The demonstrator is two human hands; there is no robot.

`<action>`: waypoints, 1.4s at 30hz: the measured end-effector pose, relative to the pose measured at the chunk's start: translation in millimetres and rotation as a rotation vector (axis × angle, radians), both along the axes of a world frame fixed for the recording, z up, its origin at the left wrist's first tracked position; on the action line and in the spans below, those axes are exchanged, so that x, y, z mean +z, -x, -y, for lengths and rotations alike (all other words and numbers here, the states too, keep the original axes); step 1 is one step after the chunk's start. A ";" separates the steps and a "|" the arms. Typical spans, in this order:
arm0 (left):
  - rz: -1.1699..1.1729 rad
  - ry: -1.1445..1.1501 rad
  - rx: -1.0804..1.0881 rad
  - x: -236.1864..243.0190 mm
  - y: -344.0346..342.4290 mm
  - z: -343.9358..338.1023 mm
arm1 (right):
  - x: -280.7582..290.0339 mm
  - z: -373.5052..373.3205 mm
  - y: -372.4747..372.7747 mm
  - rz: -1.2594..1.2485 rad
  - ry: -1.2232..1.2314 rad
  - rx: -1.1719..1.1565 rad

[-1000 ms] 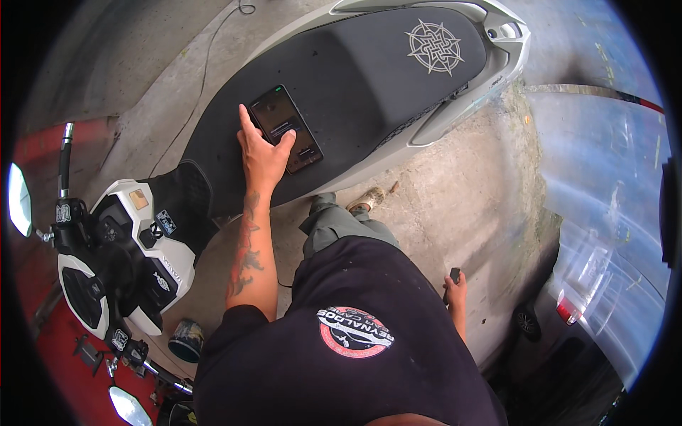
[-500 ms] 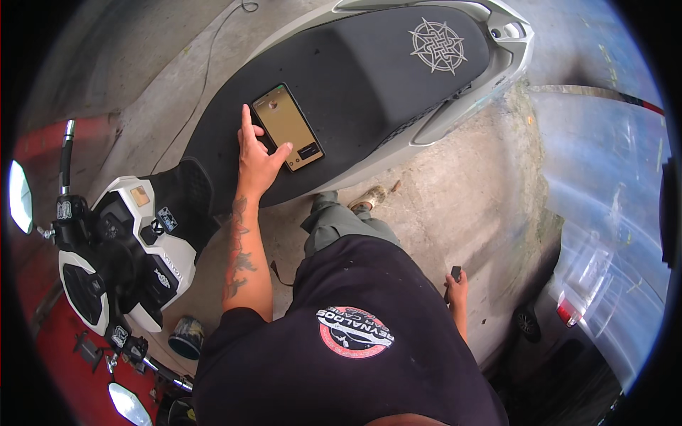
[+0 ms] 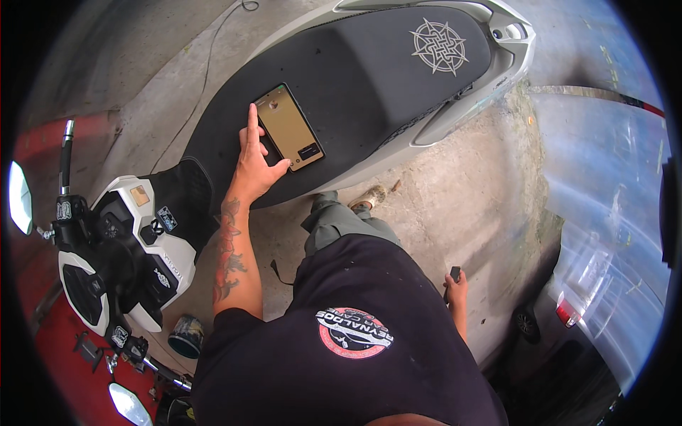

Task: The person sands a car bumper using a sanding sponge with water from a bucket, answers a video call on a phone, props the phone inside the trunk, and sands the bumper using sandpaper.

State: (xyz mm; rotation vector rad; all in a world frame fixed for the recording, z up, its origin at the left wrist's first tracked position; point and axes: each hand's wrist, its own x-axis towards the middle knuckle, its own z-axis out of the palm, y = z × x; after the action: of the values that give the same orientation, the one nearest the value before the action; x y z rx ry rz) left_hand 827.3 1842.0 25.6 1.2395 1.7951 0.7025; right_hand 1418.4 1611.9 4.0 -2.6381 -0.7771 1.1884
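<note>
A smartphone (image 3: 290, 129) with a dark rim lies screen up on the black scooter seat (image 3: 341, 85). Its lit screen is mostly tan, with a dark box near the lower corner. My left hand (image 3: 256, 162) is at the phone's left side, index finger stretched along the edge and thumb out at the lower corner. The other fingers are partly bent, and the hand is not wrapped round the phone. Low at my right side, my right hand (image 3: 458, 290) is closed on a small black object (image 3: 455, 272); its lower part is hidden by the fingers.
The scooter's handlebar and white front panels (image 3: 174, 259) are at the left, with mirrors (image 3: 21, 197) sticking out. A dark bucket (image 3: 187, 336) stands below them. A shiny silver-blue vehicle (image 3: 604, 199) is on the right. A thin cable (image 3: 206, 78) runs over the concrete floor.
My left hand has shifted slightly; the thumb has drawn down and off the screen toward the phone's lower corner, and the forearm has moved a little left. The right hand has not moved.
</note>
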 end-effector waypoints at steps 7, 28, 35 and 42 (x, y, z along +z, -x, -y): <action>0.008 -0.007 -0.018 -0.9 0.9 -0.4 | 2.1 -5.5 5.6 -0.007 -0.013 -0.006; 0.029 -0.055 -0.006 -2.9 1.7 0.4 | 4.9 -13.2 8.8 -0.005 0.006 -0.021; 0.021 -0.059 0.001 -3.0 1.0 0.1 | 4.4 -11.2 7.9 -0.019 -0.006 -0.022; 0.012 -0.063 0.010 -4.5 -0.1 1.2 | 0.9 -5.9 3.7 -0.015 -0.032 -0.007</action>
State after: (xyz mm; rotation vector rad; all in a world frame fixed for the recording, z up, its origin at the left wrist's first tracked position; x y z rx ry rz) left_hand 827.5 1840.8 21.0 1.2659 1.7821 0.7756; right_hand 1414.7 1617.8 4.9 -2.6017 -0.7770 1.1822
